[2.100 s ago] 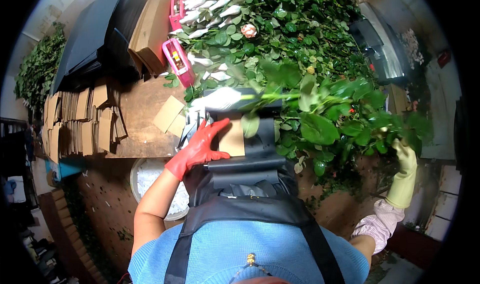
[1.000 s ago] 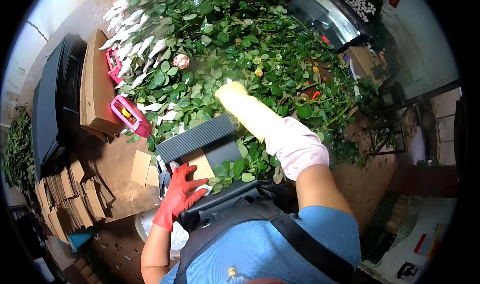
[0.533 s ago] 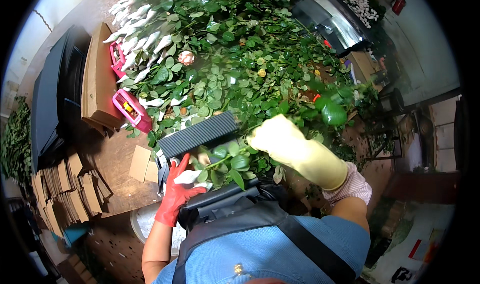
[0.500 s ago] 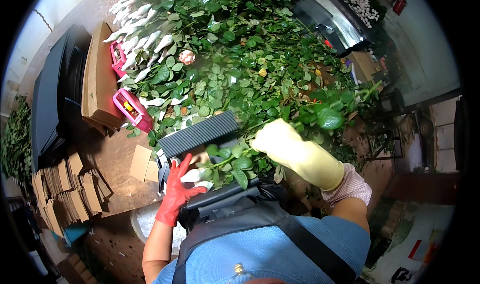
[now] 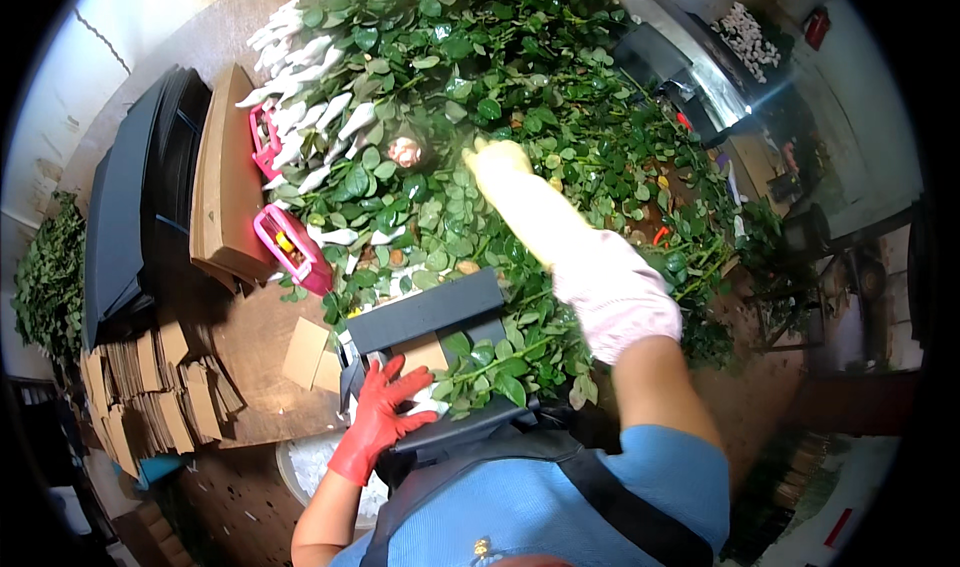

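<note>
A leafy stem (image 5: 495, 369) is laid just in front of a dark bar (image 5: 430, 309), its white-wrapped tip (image 5: 431, 408) met by the red-gloved left hand (image 5: 380, 412), fingers spread wide. The yellow-gloved right hand (image 5: 502, 165) is stretched over heaped foliage (image 5: 450, 207) near a pale pink rose (image 5: 405, 151); whether anything is gripped there cannot be told. The bench (image 5: 262, 349) is lined at left with cardboard pieces (image 5: 165, 399).

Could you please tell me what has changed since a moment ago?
The right hand has let go of the leafy stem and reached forward over the pile of greenery. The left hand stays spread by the white-sleeved end; the cardboard pieces lie as they were.
</note>
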`<act>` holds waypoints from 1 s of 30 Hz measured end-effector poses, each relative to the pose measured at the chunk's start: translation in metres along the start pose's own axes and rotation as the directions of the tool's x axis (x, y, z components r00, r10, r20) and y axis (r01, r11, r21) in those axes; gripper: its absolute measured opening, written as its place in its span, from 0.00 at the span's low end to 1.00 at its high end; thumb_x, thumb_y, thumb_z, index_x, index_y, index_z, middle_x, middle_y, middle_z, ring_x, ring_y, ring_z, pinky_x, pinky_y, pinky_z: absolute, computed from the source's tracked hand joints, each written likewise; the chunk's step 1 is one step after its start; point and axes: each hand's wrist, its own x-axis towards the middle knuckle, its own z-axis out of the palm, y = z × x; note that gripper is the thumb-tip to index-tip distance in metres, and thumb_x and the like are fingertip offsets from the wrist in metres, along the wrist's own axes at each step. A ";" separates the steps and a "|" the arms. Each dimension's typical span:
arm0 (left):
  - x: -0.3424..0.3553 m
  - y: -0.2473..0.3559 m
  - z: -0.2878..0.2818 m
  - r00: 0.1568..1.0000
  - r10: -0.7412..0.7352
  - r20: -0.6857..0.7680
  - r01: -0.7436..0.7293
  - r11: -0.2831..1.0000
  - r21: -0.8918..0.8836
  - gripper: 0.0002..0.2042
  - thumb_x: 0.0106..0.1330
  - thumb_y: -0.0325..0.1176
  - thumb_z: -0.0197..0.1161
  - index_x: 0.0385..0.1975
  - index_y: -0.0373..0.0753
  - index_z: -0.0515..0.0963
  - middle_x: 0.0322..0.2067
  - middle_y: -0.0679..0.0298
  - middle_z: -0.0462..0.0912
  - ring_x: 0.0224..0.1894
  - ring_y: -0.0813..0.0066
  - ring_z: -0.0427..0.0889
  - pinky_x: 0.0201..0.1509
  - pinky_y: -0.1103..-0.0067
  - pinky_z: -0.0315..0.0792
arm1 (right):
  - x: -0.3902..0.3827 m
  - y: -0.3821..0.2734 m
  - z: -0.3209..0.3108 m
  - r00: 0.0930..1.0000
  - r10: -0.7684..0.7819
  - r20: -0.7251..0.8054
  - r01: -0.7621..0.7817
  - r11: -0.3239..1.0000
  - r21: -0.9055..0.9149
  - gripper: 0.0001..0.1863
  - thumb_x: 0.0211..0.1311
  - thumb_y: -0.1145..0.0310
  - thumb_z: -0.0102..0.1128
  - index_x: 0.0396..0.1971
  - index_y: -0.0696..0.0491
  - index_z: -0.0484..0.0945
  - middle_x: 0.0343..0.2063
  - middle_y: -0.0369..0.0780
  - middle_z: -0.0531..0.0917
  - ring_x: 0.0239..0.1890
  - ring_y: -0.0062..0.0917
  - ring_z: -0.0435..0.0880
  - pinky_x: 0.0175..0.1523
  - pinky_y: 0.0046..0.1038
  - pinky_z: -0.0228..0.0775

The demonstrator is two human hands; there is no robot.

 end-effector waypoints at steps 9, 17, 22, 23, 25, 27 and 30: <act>0.005 0.004 -0.002 1.000 -0.024 0.013 0.023 0.999 0.023 0.33 0.52 0.49 0.83 0.62 0.51 0.84 0.64 0.65 0.84 0.76 0.49 0.68 0.84 0.49 0.40 | -0.014 0.041 -0.036 0.981 -0.009 0.193 -0.050 0.954 0.296 0.18 0.79 0.62 0.48 0.59 0.47 0.83 0.56 0.43 0.86 0.54 0.32 0.87 0.61 0.37 0.79; -0.001 -0.010 0.003 0.990 0.133 -0.039 -0.124 0.976 0.177 0.24 0.67 0.49 0.71 0.61 0.48 0.84 0.64 0.61 0.83 0.74 0.47 0.69 0.83 0.48 0.45 | -0.166 0.172 -0.082 0.685 -0.298 -0.664 0.667 0.623 0.409 0.13 0.75 0.63 0.56 0.45 0.55 0.85 0.43 0.43 0.90 0.46 0.36 0.90 0.51 0.34 0.84; 0.009 -0.021 0.019 0.993 -0.114 -0.008 0.068 0.652 -0.756 0.29 0.67 0.35 0.72 0.68 0.43 0.75 0.60 0.55 0.83 0.57 0.60 0.83 0.63 0.66 0.76 | -0.253 0.185 -0.029 0.911 -0.247 -0.331 0.403 0.351 0.845 0.11 0.65 0.78 0.57 0.41 0.57 0.88 0.42 0.40 0.91 0.40 0.29 0.89 0.43 0.27 0.80; 0.010 -0.021 0.019 0.995 -0.091 -0.035 0.019 0.534 -0.845 0.33 0.65 0.31 0.73 0.71 0.41 0.72 0.59 0.55 0.83 0.55 0.65 0.84 0.60 0.70 0.79 | -0.270 0.193 -0.017 0.985 -0.095 0.147 -0.136 0.112 0.984 0.12 0.61 0.79 0.60 0.41 0.58 0.89 0.36 0.38 0.90 0.34 0.26 0.86 0.38 0.25 0.76; 0.004 -0.015 0.017 0.952 -0.307 -0.002 0.157 0.491 -0.857 0.38 0.61 0.27 0.78 0.73 0.42 0.69 0.60 0.56 0.82 0.55 0.68 0.84 0.61 0.72 0.79 | -0.281 0.199 0.012 0.990 -0.082 -0.113 0.136 0.398 0.907 0.08 0.58 0.78 0.64 0.36 0.59 0.89 0.30 0.37 0.87 0.28 0.23 0.82 0.32 0.26 0.70; 0.000 -0.007 0.015 0.971 -0.203 -0.130 0.077 0.774 -0.629 0.41 0.60 0.21 0.77 0.75 0.41 0.67 0.65 0.58 0.79 0.63 0.67 0.81 0.66 0.74 0.77 | -0.291 0.199 0.034 0.899 0.248 0.362 -0.365 -0.033 0.930 0.06 0.56 0.76 0.68 0.33 0.60 0.89 0.26 0.37 0.85 0.25 0.21 0.78 0.28 0.26 0.67; 0.005 0.003 0.008 0.983 -0.126 -0.137 0.050 0.889 -0.454 0.31 0.63 0.23 0.76 0.68 0.41 0.77 0.69 0.56 0.75 0.66 0.66 0.79 0.66 0.71 0.78 | -0.291 0.187 0.035 0.870 0.334 0.362 -0.406 0.068 0.912 0.10 0.58 0.73 0.67 0.40 0.58 0.87 0.35 0.39 0.88 0.36 0.26 0.84 0.40 0.30 0.73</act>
